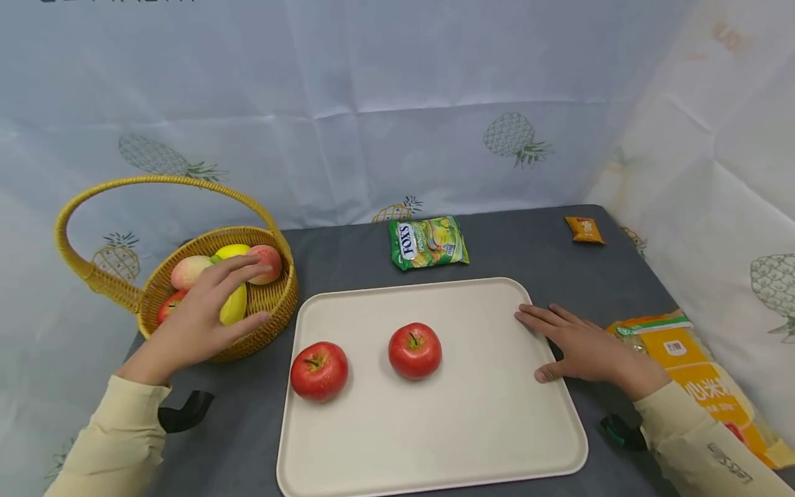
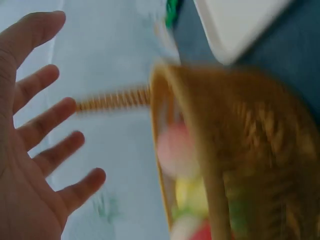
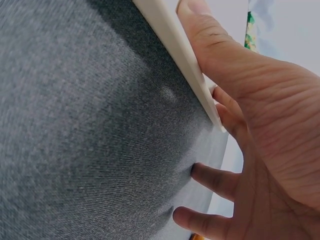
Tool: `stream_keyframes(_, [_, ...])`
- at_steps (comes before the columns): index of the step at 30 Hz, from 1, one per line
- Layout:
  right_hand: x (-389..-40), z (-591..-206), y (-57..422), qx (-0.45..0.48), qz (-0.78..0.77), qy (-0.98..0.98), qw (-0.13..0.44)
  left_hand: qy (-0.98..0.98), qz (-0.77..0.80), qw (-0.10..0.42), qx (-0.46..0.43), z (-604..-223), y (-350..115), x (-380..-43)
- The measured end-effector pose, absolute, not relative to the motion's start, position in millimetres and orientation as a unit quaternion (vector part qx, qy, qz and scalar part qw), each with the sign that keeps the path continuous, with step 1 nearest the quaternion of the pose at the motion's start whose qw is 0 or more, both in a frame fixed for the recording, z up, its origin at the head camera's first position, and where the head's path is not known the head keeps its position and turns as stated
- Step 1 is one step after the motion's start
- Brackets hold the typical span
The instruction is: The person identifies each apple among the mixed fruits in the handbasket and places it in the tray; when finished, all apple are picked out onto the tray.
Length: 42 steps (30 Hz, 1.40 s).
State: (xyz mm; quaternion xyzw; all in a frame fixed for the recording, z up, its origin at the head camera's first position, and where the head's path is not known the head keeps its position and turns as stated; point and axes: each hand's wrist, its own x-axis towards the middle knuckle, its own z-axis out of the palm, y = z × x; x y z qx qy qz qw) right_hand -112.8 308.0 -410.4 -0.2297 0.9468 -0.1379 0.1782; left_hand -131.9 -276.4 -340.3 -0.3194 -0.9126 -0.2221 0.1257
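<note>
My left hand (image 1: pixel 208 314) is above the near side of a yellow wicker basket (image 1: pixel 276 307), fingers spread and holding nothing. In the basket lie peaches (image 1: pixel 267 264), a yellow fruit (image 1: pixel 234 306) and a red apple (image 1: pixel 169 305), partly hidden by the hand. The left wrist view shows the palm and the basket's blurred side. On the cream tray (image 1: pixel 447 442) sit two red apples, one at the left edge (image 1: pixel 319 371) and one nearer the middle (image 1: pixel 415 351). My right hand (image 1: pixel 580 348) rests at the tray's right edge, thumb and some fingertips on the rim, other fingers on the cloth.
A green Fox's candy bag (image 1: pixel 428 242) lies behind the tray. Toward the back right is a small orange packet (image 1: pixel 584 230). A yellow grain bag (image 1: pixel 702 379) lies beside my right forearm. The basket's tall handle (image 1: pixel 164 179) arches over its back; a pineapple-print curtain (image 1: pixel 410 138) hangs behind.
</note>
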Motion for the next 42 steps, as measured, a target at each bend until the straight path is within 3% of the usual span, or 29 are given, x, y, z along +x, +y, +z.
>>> stream_keyframes(4, [-112.0, -411.5, 309.3, -0.23, -0.137, 0.947, 0.176, -0.931, -0.223, 0.117, -0.265, -346.4, -312.7, -133.6])
stream_keyframes(14, [-111.9, -410.6, 309.3, -0.237, -0.143, 0.945, 0.174, -0.968, -0.202, 0.006, -0.149, -361.3, -360.3, -129.8])
stream_keyframes(42, [-110.9, -409.1, 307.1, -0.23, -0.14, 0.947, 0.176, -0.978, -0.143, 0.004, -0.15, -381.8, -369.6, -141.6])
